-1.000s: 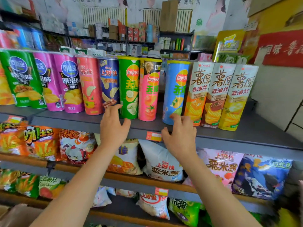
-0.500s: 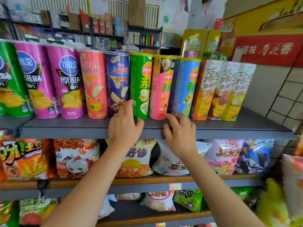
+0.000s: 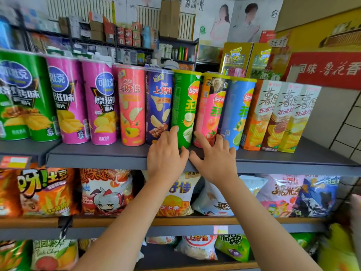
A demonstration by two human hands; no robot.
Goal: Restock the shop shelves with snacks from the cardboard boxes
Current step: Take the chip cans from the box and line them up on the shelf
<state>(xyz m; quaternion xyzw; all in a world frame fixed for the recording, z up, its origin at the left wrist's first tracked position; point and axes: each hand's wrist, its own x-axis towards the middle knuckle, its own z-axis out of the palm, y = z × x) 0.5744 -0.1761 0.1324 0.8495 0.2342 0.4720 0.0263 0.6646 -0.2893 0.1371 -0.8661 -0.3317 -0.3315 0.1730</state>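
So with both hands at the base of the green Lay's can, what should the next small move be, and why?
Probably nudge the green Lay's can straight back. The left hand and right hand flank its base with straight fingers, gripping nothing, and its foot sits a little nearer the shelf edge than the pink Lay's can beside it.

- The top shelf (image 3: 93, 155) has a bare gray strip along its front edge, in front of the row of chip cans.
- The cans stand side by side, touching, from the big green can (image 3: 23, 98) to the blue can (image 3: 239, 114). No gap shows between them.
- Both hands sit on that strip: the left hand (image 3: 166, 155) at the foot of the green Lay's can (image 3: 184, 108), the right hand (image 3: 216, 159) just beside it.
- Right of the three tall boxes (image 3: 281, 116), the top shelf is bare up to the wall.
- Under the top shelf, snack bags (image 3: 105, 190) fill the row.
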